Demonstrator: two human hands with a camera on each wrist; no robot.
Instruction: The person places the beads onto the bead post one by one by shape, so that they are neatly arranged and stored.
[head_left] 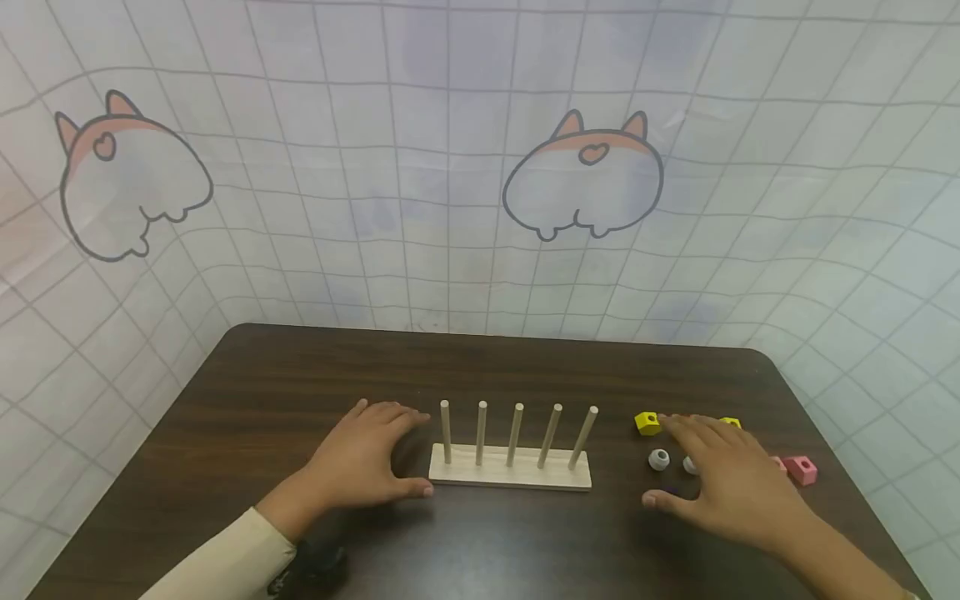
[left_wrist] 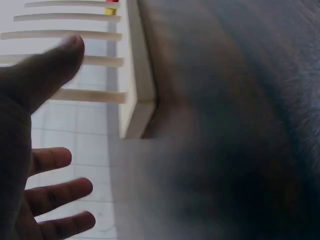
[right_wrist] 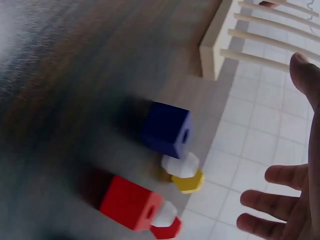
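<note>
A pale wooden peg stand with several upright pegs is on the dark table. My left hand is just left of the stand, fingers spread and holding nothing. In the left wrist view, its thumb shows in front of the pegs. My right hand hovers over small holed blocks and beads, its fingers apart and gripping nothing. Around it lie a yellow block, a white bead and a pink block. A blue block and a red block show in the right wrist view; the hand mostly hides them in the head view.
The brown table has rounded far corners and meets a white grid-patterned cloth at the back and sides. A black object lies by the left sleeve, partly hidden.
</note>
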